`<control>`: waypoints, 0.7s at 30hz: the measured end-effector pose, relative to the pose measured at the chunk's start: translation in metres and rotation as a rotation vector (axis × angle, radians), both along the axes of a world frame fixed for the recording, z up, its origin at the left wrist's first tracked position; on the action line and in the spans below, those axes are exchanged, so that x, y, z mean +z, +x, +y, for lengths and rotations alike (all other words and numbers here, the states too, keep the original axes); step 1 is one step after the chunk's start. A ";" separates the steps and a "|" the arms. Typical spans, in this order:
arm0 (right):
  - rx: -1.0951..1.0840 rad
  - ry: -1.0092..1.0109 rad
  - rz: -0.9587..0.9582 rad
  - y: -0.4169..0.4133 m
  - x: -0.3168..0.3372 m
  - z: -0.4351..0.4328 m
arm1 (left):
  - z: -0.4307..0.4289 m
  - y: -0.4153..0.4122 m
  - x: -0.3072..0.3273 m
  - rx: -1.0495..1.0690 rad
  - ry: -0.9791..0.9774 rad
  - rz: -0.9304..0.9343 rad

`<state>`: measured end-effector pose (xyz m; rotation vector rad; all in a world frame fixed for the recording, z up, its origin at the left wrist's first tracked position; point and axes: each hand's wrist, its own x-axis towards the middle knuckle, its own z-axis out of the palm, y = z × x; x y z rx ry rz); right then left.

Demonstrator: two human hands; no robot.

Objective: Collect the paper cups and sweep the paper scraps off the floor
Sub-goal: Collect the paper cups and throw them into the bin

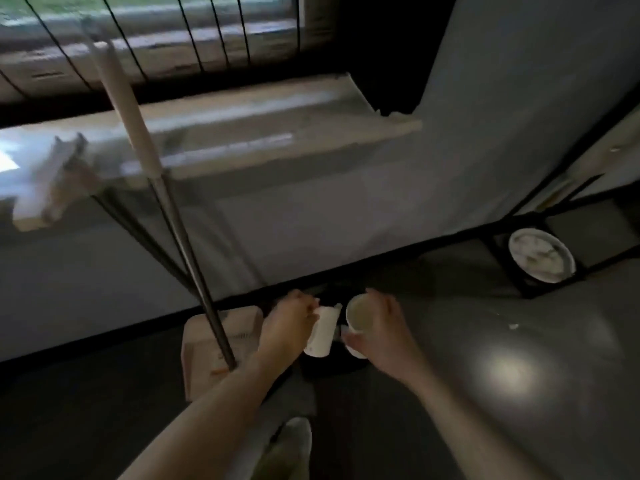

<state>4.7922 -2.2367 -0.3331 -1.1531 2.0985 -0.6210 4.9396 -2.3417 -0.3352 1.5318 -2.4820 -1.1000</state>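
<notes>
Cup (323,336) gripped by left hand (289,322), second cup (360,315) by right hand (384,329), lower centre. Collecting step. Next likely: nest cups, then broom (195,271) for scrap (513,326), right.

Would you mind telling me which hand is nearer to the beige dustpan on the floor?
Left. The left hand, holding a paper cup, is just right of the dustpan; the right hand, holding a second cup, is farther right, beyond it.

Both forearms extended fwd/down, L hand (289,323) gripping tilted cup (323,332), R hand (381,329) gripping mouth-up cup (360,313), hands close together, approx. level.
</notes>
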 end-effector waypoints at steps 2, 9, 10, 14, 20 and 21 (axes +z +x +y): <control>0.002 0.038 -0.026 -0.010 -0.046 -0.018 | -0.014 -0.015 -0.044 -0.038 0.088 -0.045; 0.075 0.178 -0.039 -0.032 -0.131 -0.051 | -0.054 -0.026 -0.120 -0.262 0.131 -0.188; 0.075 0.186 -0.041 -0.034 -0.130 -0.051 | -0.057 -0.027 -0.117 -0.301 0.145 -0.197; 0.039 0.167 -0.054 -0.036 -0.102 -0.048 | -0.062 -0.032 -0.098 -0.298 0.163 -0.155; 0.059 0.129 -0.060 -0.033 -0.087 -0.036 | -0.044 -0.040 -0.094 -0.250 0.018 -0.170; 0.065 0.130 -0.060 -0.032 -0.088 -0.035 | -0.043 -0.039 -0.095 -0.246 0.000 -0.167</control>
